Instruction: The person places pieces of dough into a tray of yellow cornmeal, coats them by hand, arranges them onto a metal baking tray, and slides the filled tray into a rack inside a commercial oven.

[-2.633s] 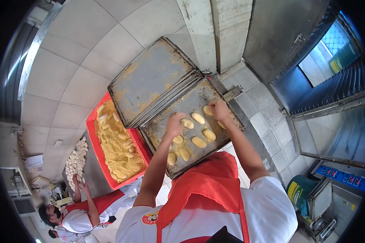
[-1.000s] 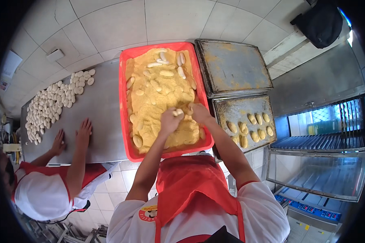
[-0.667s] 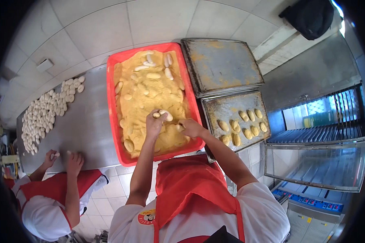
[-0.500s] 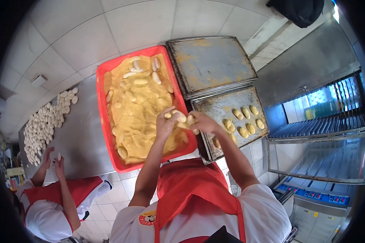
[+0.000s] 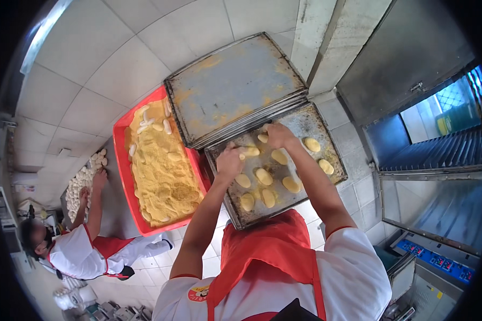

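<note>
Both my hands are over a worn metal baking tray dotted with several oval dough pieces coated in yellow crumbs. My left hand is closed at the tray's left side around a dough piece, whose pale tip shows by the fingers. Touching or just beside it lies another dough piece. Farther back, my right hand grips a dough piece from above, near the tray's far edge. Some fingertips of both hands are hidden.
A red tub of yellow crumbs with dough pieces stands left. Stacked trays rise behind the tray. At far left a co-worker reaches toward piled white dough pieces. A glass-doored oven stands right.
My hands have moved from above the red tub to the baking tray on the right. The tray's dough pieces are now spread differently. The view has turned, and the co-worker's hands reach farther forward.
</note>
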`<move>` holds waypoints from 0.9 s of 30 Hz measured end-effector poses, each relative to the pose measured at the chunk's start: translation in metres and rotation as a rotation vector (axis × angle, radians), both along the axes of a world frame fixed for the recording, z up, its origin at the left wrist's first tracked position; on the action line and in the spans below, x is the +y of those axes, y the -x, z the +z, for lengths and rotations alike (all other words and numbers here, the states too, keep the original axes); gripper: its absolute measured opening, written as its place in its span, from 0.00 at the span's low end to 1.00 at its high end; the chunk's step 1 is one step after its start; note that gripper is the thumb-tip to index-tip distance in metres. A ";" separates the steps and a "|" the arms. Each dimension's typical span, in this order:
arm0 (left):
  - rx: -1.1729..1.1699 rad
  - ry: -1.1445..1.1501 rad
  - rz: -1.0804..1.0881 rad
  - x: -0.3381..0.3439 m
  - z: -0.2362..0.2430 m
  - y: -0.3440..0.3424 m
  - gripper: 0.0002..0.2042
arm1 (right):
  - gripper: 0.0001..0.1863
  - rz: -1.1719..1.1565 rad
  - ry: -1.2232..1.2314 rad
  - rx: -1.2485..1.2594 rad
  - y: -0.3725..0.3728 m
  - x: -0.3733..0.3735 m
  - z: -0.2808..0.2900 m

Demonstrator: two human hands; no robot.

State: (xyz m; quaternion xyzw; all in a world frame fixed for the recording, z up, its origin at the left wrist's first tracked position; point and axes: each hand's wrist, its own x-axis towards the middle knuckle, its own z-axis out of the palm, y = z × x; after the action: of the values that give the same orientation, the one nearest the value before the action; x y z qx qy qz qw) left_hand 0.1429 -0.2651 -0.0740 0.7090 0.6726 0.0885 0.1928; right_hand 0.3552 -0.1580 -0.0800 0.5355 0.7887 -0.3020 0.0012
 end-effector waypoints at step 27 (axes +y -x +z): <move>-0.069 -0.098 -0.137 0.063 0.031 -0.111 0.16 | 0.19 -0.379 -0.563 0.206 -0.122 0.011 -0.023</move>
State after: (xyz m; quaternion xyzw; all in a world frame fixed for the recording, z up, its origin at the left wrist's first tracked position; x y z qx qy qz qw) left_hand 0.2534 -0.2018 -0.0434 0.7586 0.6102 0.1323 0.1862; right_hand 0.4772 -0.1471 -0.1027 0.6184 0.7237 -0.1200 -0.2820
